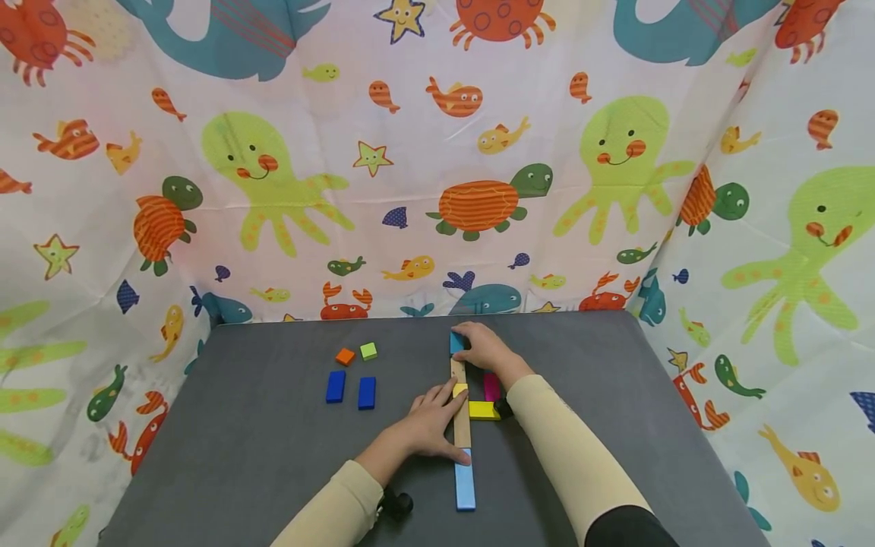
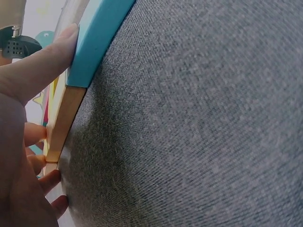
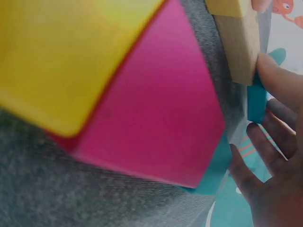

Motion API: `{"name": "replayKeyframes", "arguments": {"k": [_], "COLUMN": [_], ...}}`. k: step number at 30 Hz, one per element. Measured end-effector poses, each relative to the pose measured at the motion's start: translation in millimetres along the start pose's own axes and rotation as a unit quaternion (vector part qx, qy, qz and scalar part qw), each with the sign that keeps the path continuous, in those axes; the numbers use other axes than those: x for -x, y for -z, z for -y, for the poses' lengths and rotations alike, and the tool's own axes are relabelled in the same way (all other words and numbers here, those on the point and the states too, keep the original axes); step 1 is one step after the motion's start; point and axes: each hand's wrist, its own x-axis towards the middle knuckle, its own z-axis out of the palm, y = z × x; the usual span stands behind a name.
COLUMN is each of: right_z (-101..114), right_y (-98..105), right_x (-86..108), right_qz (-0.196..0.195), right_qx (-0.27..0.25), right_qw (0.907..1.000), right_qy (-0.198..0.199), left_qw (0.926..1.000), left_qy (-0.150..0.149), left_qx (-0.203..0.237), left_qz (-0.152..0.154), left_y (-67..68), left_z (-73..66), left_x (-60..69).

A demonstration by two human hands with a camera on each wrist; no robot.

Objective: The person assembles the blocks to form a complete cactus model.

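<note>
A straight row of wooden blocks runs away from me. It has a light blue block point(image 1: 465, 486) at the near end, plain wood blocks point(image 1: 462, 429) with a small yellow block point(image 1: 461, 390) between them, and a blue block point(image 1: 456, 343) at the far end. My left hand point(image 1: 427, 422) spans the row, its thumb on the light blue block point(image 2: 97, 45) and fingertips by the small yellow one. At the far end my right hand point(image 1: 488, 351) pinches the blue block point(image 3: 256, 101) between thumb and fingers. Right of the row lie a yellow block point(image 1: 484, 411) and a magenta block point(image 1: 491, 386).
Left of the row on the grey table point(image 1: 273, 441) lie an orange cube point(image 1: 345, 356), a green cube point(image 1: 369, 351) and two dark blue blocks point(image 1: 367, 393). A patterned cloth point(image 1: 410, 213) hangs behind the table. A teal piece point(image 3: 215, 170) shows behind the magenta block.
</note>
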Motion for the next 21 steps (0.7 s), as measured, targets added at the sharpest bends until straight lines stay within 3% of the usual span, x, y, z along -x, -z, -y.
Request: {"name": "replayKeyframes", "arguments": {"k": [7, 14, 21], "right_z": [-0.9, -0.8, -2.4], "right_y": [-0.8, 11.4, 21.9], "right_x": [-0.8, 8.5, 34.5], "right_qz": [0.016, -0.023, -0.059], "right_qx": [0.005, -0.019, -0.010], "right_qw": [0.9998, 0.9985, 0.9959], "right_qy": [0.013, 0.046, 0.068], "left_qw": [1.0000, 1.0000, 0.9998], "left_qy": [-0.001, 0.002, 0.004], "left_qx": [0.000, -0.007, -0.017], "left_qz": [-0.004, -0.003, -0.007], "left_y": [0.0, -0.2, -2.7], "left_z": [-0.7, -2.1, 1.2], "left_x": [-0.7, -2.1, -2.6]}}
